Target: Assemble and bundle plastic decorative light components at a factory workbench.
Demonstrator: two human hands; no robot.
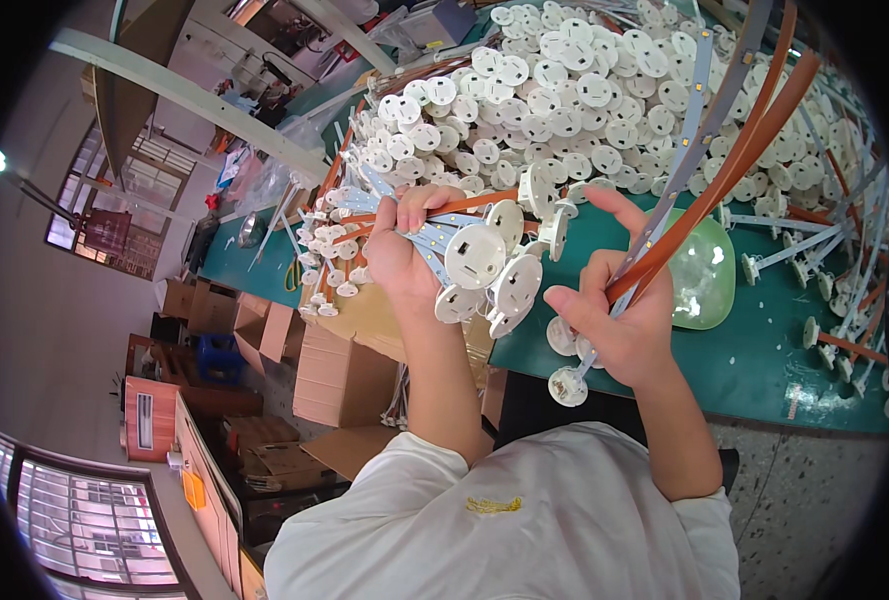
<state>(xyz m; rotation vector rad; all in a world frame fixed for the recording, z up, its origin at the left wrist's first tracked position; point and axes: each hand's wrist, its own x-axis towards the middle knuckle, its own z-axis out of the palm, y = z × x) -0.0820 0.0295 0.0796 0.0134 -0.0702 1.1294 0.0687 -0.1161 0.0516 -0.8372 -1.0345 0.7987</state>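
My left hand is closed round a bundle of LED strips, some pale blue and some orange. Their round white end caps fan out to the right of the fist. My right hand grips several more LED strips, orange and grey, between thumb and fingers, with the index finger lifted off them. These strips run up to the upper right. Below the thumb hang their white end caps. The two bundles are apart from each other.
A large heap of white-capped strips covers the back of the green table. Beside my right hand sits a pale green bowl. More strips lie at the right. Cardboard boxes stand on the left.
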